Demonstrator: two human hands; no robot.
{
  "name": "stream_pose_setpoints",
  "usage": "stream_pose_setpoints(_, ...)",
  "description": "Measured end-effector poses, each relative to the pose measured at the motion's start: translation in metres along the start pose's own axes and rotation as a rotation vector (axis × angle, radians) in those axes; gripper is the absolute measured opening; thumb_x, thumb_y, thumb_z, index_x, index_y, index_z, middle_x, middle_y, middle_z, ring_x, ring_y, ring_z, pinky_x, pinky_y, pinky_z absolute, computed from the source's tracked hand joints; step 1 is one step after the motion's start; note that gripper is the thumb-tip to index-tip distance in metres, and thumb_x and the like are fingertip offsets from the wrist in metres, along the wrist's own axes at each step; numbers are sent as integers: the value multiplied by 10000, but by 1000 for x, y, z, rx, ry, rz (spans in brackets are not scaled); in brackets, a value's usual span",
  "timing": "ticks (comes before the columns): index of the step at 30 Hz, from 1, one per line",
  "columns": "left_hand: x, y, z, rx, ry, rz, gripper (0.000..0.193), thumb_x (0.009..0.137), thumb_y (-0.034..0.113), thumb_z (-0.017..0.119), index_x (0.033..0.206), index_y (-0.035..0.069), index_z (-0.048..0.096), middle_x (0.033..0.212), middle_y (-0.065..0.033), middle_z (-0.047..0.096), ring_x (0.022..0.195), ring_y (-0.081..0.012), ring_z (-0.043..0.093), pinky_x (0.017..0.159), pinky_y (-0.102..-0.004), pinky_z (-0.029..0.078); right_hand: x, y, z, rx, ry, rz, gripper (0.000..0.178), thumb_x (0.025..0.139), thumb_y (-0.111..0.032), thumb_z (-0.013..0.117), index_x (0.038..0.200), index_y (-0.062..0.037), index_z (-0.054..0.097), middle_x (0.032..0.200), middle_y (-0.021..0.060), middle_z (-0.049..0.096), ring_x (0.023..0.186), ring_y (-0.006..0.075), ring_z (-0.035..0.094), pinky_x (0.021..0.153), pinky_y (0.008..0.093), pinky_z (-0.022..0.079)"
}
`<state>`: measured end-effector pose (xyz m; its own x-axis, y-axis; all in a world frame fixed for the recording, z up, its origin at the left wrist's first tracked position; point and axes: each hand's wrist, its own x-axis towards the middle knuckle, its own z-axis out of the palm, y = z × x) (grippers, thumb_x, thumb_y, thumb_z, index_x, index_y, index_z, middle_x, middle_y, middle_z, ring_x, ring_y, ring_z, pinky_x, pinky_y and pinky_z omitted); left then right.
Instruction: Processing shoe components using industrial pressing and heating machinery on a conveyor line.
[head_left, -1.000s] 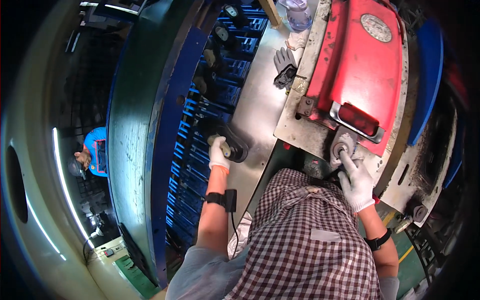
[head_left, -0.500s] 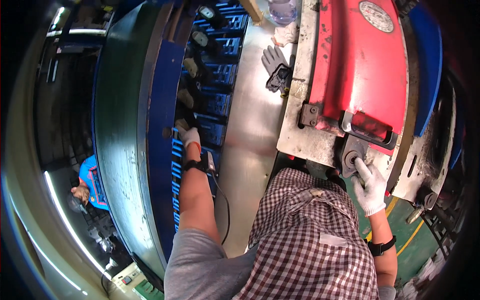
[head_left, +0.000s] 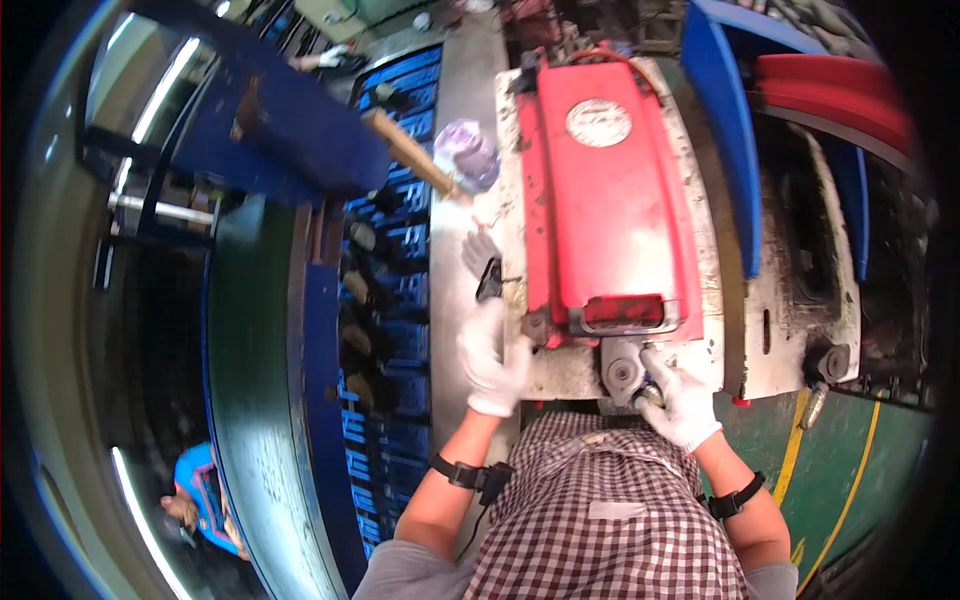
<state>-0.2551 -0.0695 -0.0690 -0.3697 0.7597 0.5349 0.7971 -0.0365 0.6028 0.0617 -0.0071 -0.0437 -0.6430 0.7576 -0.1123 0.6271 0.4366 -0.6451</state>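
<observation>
Now the unclenched left hand (head_left: 492, 362) has quit the rack (head_left: 408, 343); right hand (head_left: 684, 404) stays by the bracket (head_left: 622, 371), grip unclear.

The left hand (head_left: 492, 362), white-gloved with fingers apart, is over the counter (head_left: 446, 275), near the red cover (head_left: 620, 215). The right hand (head_left: 684, 404), gloved likewise, has its fingers beside the round fitting (head_left: 621, 373) below the handle (head_left: 625, 329). A grey glove (head_left: 479, 252) and bottle (head_left: 470, 157) are on the counter; far left, a person (head_left: 203, 495) wears blue.
</observation>
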Motion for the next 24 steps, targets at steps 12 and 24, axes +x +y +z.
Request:
stream_pose_setpoints(12, 66, 129, 65, 327, -873, 241, 348, 953, 501, 655, 941, 167, 752, 778, -76, 735, 758, -249, 738, 692, -435, 546, 2, -6, 6, -95, -160, 166, 384, 901, -401, 700, 1045, -49, 650, 949, 211, 745, 925, 413, 733, 847, 516, 573)
stream_pose_setpoints(24, 70, 133, 72, 326, -948, 223, 420, 982, 523, 593, 910, 122, 697, 799, -134, 758, 771, -316, 761, 711, -488, 559, 6, -2, 5, -127, -129, 148, 345, 909, -385, 691, 994, -52, 657, 876, 211, 732, 824, 419, 724, 770, 522, 568)
